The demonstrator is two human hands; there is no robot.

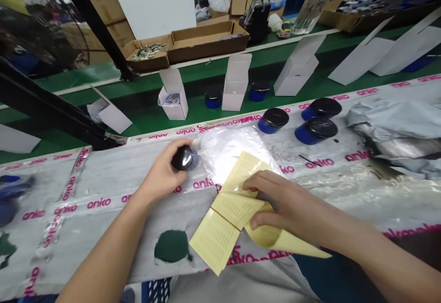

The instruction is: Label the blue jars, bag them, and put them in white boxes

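Fingers of my left hand (165,170) wrap around a round blue item with a glossy black top (182,158); its kind is unclear. My right hand (280,202) is closed on yellow sheets of printed labels (220,234), thumb below and fingers on top. One part of the sheets is curled under that hand. Beneath the sheets' upper end lies a pile of clear plastic bags (223,149). Several more black-topped blue items (273,120) stand to the right of the bags.
Beyond the wrapped table edge, a green conveyor belt (141,117) carries several open white boxes (174,105). Cardboard trays (206,43) and a clear plastic bottle (313,7) stand behind it. A black post (93,23) slants at the left. Crumpled grey wrapping (399,119) lies at the right.
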